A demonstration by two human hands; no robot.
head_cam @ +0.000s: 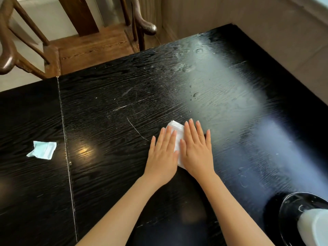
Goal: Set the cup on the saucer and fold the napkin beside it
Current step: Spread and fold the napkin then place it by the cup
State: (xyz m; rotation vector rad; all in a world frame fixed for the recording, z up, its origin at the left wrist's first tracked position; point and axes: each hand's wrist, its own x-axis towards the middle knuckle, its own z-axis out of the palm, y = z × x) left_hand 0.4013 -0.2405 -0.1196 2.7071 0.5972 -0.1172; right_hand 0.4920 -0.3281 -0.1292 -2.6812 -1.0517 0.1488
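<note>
A white napkin (175, 127) lies folded on the black table, mostly covered by both hands. My left hand (162, 155) presses flat on its left part, fingers spread. My right hand (196, 150) presses flat on its right part, side by side with the left. Only the napkin's far corner and a strip between the hands show. At the bottom right a white cup (314, 226) stands on a black saucer (291, 203), cut off by the frame edge.
The black wooden table (124, 103) has a seam running down its left part. A small crumpled light-blue packet (43, 150) lies left of the seam. A wooden chair (85, 47) stands at the far edge. A beige wall runs along the right.
</note>
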